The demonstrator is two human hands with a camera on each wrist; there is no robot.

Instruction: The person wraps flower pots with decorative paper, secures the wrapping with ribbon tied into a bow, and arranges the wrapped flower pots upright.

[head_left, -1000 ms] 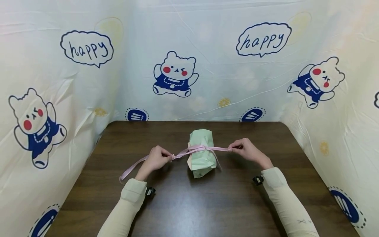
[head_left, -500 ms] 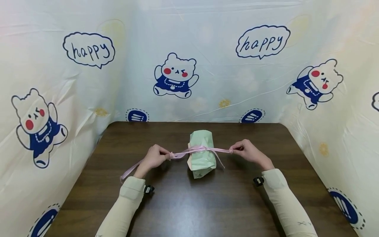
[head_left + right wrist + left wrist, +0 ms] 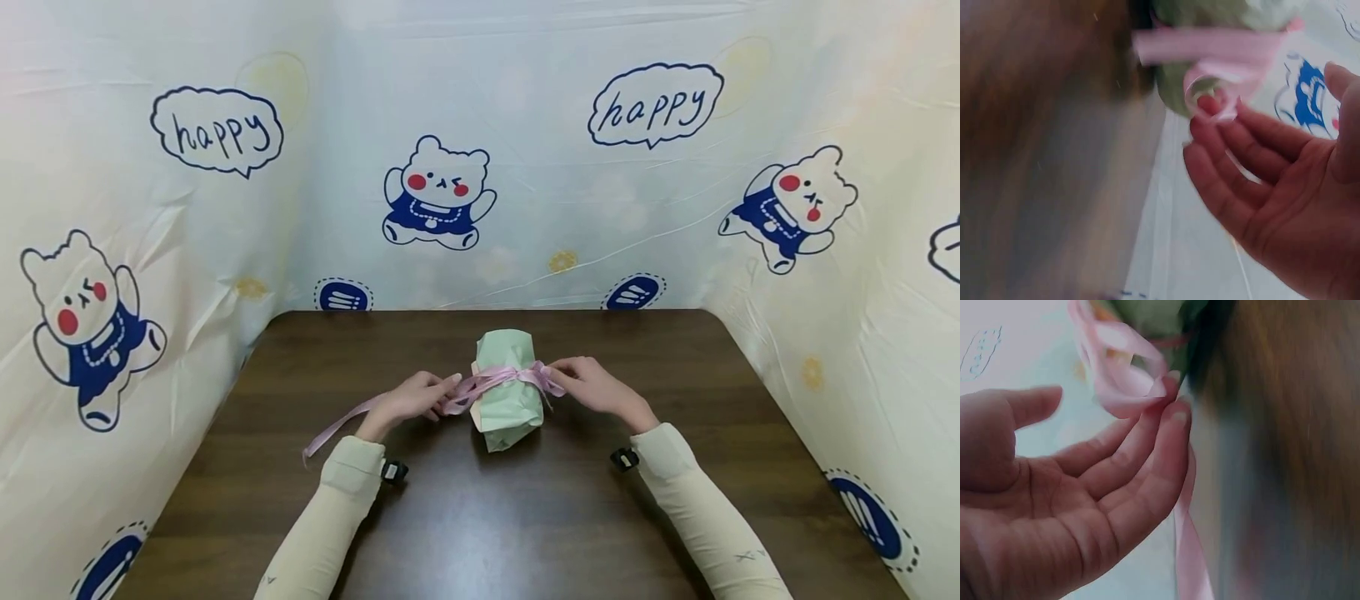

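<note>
A package wrapped in pale green paper (image 3: pixel 508 417) lies on the table, tied round its middle with a pink ribbon (image 3: pixel 498 377) in a looped bow. On its left side, my left hand (image 3: pixel 411 400) touches a bow loop with its fingertips. The left wrist view shows that hand's thumb apart from the loosely bent fingers (image 3: pixel 1169 437), and a ribbon tail hanging behind them. To the right of the package, my right hand (image 3: pixel 598 390) is at the other loop. Its fingertips touch the ribbon loop (image 3: pixel 1210 94) in the right wrist view, the thumb held away.
The dark brown wooden table (image 3: pixel 480 517) spreads around the package. A long ribbon tail (image 3: pixel 333 433) trails on it to the left. A pale printed curtain (image 3: pixel 525 167) hangs behind and along both sides.
Both hands have moved inward toward the package and loosened from the ribbon, which they were pinching and pulling outward. The ribbon has gone from taut to slack loops beside the knot.
</note>
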